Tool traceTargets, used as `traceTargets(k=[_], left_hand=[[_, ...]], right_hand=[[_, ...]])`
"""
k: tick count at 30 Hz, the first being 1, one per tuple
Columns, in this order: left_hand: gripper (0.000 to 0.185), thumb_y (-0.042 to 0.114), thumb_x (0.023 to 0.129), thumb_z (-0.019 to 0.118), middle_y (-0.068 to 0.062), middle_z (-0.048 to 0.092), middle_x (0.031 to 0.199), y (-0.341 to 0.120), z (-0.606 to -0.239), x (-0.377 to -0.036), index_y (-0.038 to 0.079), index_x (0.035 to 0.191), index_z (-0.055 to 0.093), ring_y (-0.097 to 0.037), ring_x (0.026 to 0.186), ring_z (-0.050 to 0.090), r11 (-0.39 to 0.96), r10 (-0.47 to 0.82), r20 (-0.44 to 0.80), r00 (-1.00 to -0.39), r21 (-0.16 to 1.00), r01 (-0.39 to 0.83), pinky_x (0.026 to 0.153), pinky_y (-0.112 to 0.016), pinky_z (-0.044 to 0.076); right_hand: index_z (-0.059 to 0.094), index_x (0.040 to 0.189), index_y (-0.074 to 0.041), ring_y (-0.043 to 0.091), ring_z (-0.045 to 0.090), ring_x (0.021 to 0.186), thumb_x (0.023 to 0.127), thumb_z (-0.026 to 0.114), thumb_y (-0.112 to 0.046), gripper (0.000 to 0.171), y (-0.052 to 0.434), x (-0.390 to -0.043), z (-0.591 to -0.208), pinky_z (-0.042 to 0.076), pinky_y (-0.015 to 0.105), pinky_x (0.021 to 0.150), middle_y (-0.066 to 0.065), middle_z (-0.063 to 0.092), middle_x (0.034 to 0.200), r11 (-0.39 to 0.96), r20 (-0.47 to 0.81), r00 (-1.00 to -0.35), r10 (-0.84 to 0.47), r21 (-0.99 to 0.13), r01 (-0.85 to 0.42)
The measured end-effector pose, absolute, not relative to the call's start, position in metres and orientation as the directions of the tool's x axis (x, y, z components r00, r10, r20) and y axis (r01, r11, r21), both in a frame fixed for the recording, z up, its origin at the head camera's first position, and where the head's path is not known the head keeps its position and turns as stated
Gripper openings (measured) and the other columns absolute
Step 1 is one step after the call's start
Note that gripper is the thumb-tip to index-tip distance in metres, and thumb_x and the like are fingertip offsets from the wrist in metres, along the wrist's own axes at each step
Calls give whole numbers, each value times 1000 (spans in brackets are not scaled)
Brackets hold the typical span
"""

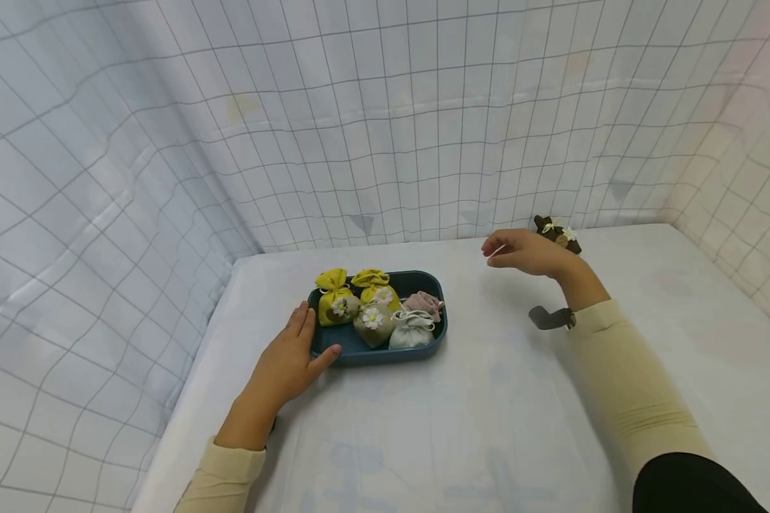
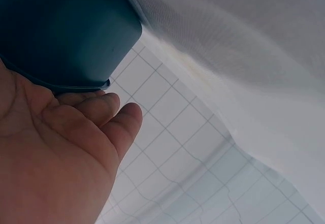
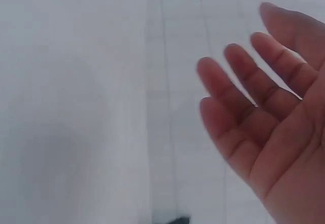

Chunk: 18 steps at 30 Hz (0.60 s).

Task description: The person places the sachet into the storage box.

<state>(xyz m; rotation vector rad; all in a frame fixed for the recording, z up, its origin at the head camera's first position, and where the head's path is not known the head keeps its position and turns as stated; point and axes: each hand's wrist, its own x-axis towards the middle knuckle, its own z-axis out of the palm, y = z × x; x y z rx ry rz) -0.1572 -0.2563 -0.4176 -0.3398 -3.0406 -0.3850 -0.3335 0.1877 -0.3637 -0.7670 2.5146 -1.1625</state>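
Note:
My left hand (image 1: pixel 286 363) rests against the left end of a dark blue tray (image 1: pixel 385 358), thumb over its front corner. In the left wrist view the fingers touch the rim of the tray (image 2: pixel 66 31). Inside lie small drawstring pouches: a yellow one (image 1: pixel 331 311) at the left, another yellow one (image 1: pixel 371 276) behind, a beige one (image 1: pixel 368 333) with a white flower, a pale grey one (image 1: pixel 413 335) and a pink one (image 1: pixel 425 302). My right hand (image 1: pixel 526 253) hovers above the table with loosely bent fingers, holding nothing. The right wrist view shows its bare palm (image 3: pixel 289 127).
A dark brown pouch (image 1: pixel 545 226) with a white flower lies at the table's back edge, partly hidden behind my right hand. White cloth covers the table (image 1: pixel 488 399). Grid-patterned curtains (image 1: pixel 398 128) hang behind it and at both sides.

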Motion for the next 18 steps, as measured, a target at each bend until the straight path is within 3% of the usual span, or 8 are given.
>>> traceTargets(k=[6, 10, 14, 18], left_hand=[[99, 67, 97, 45, -24, 10, 163, -256, -418, -156, -9, 154, 19, -40, 148, 15, 945, 209, 77, -975, 242, 222, 113, -56, 28], [98, 66, 96, 46, -23, 10, 163, -257, -418, -155, -9, 154, 20, -40, 148, 15, 945, 206, 85, -975, 241, 221, 113, -56, 29], [97, 65, 96, 48, -23, 11, 162, -257, -419, -156, -9, 154, 21, -40, 148, 16, 944, 209, 94, -973, 240, 226, 112, -56, 30], [97, 65, 96, 48, -23, 11, 163, -258, -420, -156, -9, 154, 20, -39, 148, 16, 944, 213, 100, -972, 237, 231, 112, -56, 30]], right_hand=[[56, 125, 1, 28, 57, 115, 98, 67, -20, 36, 239, -339, -372, 49, 33, 96, 15, 55, 130, 454, -25, -898, -439, -869, -197], [51, 130, 3, 17, 57, 111, 99, 65, -23, 43, 263, -345, -384, 51, 28, 93, 15, 52, 131, 427, -40, -931, -362, -895, -127], [47, 131, 5, 7, 60, 104, 101, 62, -19, 42, 282, -350, -396, 52, 25, 91, 13, 55, 126, 359, -56, -960, -276, -932, -48], [49, 126, 5, 6, 61, 100, 101, 62, -20, 37, 294, -354, -403, 52, 23, 88, 5, 61, 115, 298, -38, -979, -202, -954, -24]])
